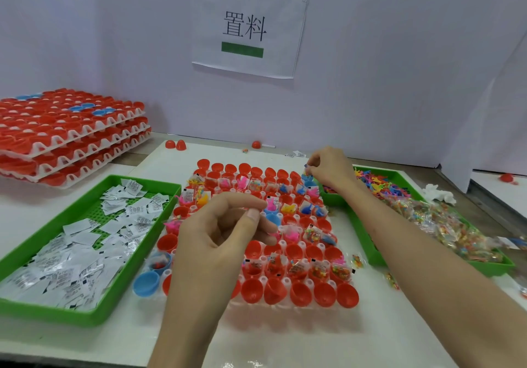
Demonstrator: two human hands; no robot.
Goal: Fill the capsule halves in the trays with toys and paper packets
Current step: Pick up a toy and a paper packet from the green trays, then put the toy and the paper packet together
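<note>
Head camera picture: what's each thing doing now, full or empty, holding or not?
Clear middle tray of red and blue plastic capsule halves: partly filled, nearest row empty.
Left green plastic tray: holds white paper packets.
Right green plastic tray: holds colourful toys.
Stack of white trays: piled at back left.
Right hand: pinches a small blue piece.
Left hand: fingers curled; hold unclear.

Pretty sure this is a toy-packing workshop station: stacked trays (94, 136) of capsule halves (57, 111) at 10 o'clock, a green bin (51, 313) of paper packets (71, 253) at 8, another of toys (379, 182) at 3, printed sign (245, 28) taped to the partition (399, 68) at 12.
</note>
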